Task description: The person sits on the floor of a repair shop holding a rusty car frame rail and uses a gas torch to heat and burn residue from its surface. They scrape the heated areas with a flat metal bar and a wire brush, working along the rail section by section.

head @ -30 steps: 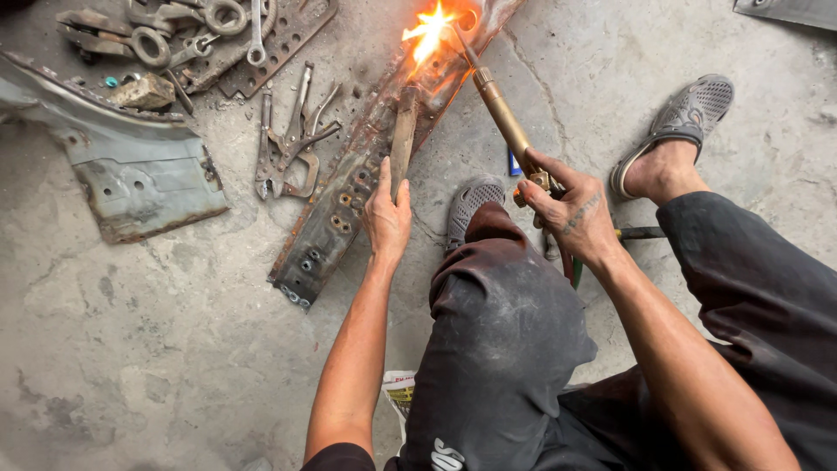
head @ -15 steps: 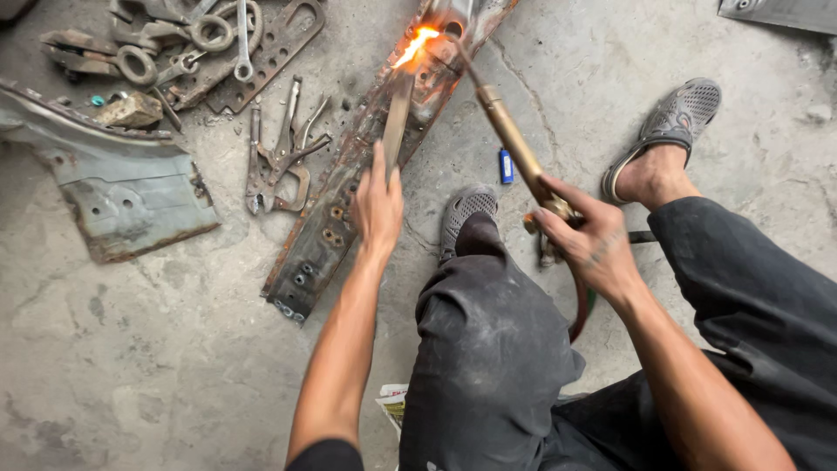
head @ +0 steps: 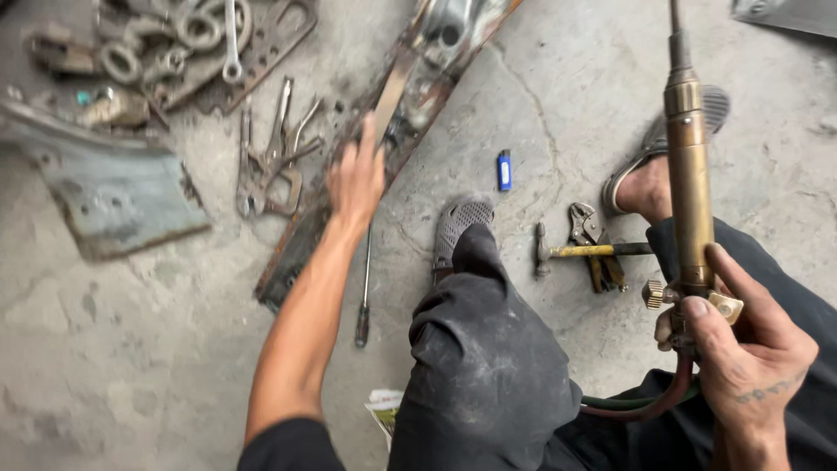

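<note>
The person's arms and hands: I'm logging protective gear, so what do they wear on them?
No gloves: both the left hand and the right hand are bare. The forearms are uncovered, with a short dark sleeve on the left upper arm. A dark tattoo marks the right hand near the wrist.

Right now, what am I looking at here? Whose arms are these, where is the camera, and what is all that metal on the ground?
The camera sits on a person's head and looks down, so both arms are that person's own. They crouch on a concrete floor. The right hand grips a brass torch with hoses at its base; no flame shows. The left hand reaches onto a long rusty metal bar. Lying about: pliers, a screwdriver, a small blue lighter, a hammer, a grey metal plate and scrap rings and brackets.
</note>
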Motion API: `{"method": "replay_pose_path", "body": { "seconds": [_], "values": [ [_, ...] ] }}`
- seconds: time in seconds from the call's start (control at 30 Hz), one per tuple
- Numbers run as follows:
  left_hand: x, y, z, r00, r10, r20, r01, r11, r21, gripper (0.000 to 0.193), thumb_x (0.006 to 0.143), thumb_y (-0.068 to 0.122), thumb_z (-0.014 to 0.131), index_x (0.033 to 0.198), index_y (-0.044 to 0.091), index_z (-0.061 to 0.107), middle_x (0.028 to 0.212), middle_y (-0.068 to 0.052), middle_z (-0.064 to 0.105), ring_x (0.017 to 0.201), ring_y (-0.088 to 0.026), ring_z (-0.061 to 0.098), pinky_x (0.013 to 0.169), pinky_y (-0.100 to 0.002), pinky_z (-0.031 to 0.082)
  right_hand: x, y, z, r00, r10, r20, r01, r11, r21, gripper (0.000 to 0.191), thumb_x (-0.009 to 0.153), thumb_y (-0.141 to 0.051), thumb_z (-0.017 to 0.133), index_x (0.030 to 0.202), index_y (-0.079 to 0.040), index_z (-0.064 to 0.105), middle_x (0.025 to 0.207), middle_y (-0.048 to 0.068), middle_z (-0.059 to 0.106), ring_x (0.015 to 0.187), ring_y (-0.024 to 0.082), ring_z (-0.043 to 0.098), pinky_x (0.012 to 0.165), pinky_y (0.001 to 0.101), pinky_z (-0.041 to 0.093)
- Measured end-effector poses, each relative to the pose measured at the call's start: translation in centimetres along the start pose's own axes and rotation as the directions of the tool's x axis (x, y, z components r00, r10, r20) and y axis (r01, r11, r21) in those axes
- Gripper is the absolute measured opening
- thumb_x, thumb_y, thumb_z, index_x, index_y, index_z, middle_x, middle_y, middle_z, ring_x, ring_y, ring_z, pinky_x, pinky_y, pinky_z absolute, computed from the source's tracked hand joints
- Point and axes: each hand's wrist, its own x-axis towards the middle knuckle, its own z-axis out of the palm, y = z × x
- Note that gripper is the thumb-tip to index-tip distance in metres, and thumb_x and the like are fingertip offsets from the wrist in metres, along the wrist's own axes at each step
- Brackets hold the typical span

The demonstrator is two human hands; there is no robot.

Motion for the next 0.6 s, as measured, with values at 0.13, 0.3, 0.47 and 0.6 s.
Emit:
{"method": "replay_pose_path", "body": {
  "seconds": [0.13, 0.3, 0.47, 0.6],
  "values": [
    [9.7, 4.3, 2.6, 0.998, 0.003, -0.058, -0.005, 1.000, -0.022, 0.067, 0.104, 0.027, 0.066, 0.161, 0.022, 0.031, 0.082, -0.008, 0.065, 0.058, -0.022, 0.065, 0.050, -0.037, 0.054, -0.4, 0.9, 0.3, 0.999, 0.002, 0.051, -0.007, 0.996, 0.085, 0.048, 0.101, 0.007, 0.065, 0.149, 0.009, 0.058, 0.102, 0.014, 0.070, 0.076, 0.015, 0.067, 0.071, 0.0285, 0.058],
    [4.6, 3.1, 0.2, 0.998, -0.067, 0.000, 0.066, 0.996, -0.064, 0.067, 0.104, 0.025, 0.062, 0.163, 0.025, 0.030, 0.090, -0.012, 0.069, 0.063, -0.031, 0.067, 0.052, -0.044, 0.055, -0.4, -0.5, -1.0, 0.999, 0.004, 0.051, -0.001, 0.999, -0.053, 0.050, 0.096, 0.011, 0.065, 0.145, 0.010, 0.058, 0.105, 0.019, 0.071, 0.080, 0.016, 0.068, 0.080, 0.0284, 0.057],
    [1.9, 0.7, 0.4, 0.999, -0.015, 0.030, 0.015, 1.000, -0.006, 0.064, 0.105, 0.029, 0.066, 0.161, 0.025, 0.034, 0.091, -0.017, 0.070, 0.076, -0.036, 0.070, 0.065, -0.049, 0.055, -1.1, -1.3, -1.4, 0.997, 0.054, 0.051, -0.061, 0.985, 0.158, 0.055, 0.096, 0.005, 0.060, 0.151, 0.005, 0.053, 0.111, 0.017, 0.071, 0.083, 0.015, 0.071, 0.076, 0.0262, 0.060],
    [10.0, 3.2, 3.4, 0.998, -0.047, -0.045, 0.041, 0.991, -0.129, 0.065, 0.103, 0.035, 0.064, 0.160, 0.026, 0.033, 0.085, -0.013, 0.070, 0.074, -0.034, 0.070, 0.067, -0.049, 0.057, -1.9, 0.2, -2.3, 0.996, 0.012, 0.091, -0.017, 0.999, 0.051, 0.056, 0.098, 0.007, 0.060, 0.154, 0.008, 0.053, 0.110, 0.021, 0.070, 0.089, 0.021, 0.071, 0.083, 0.0306, 0.060]
  ]
}}
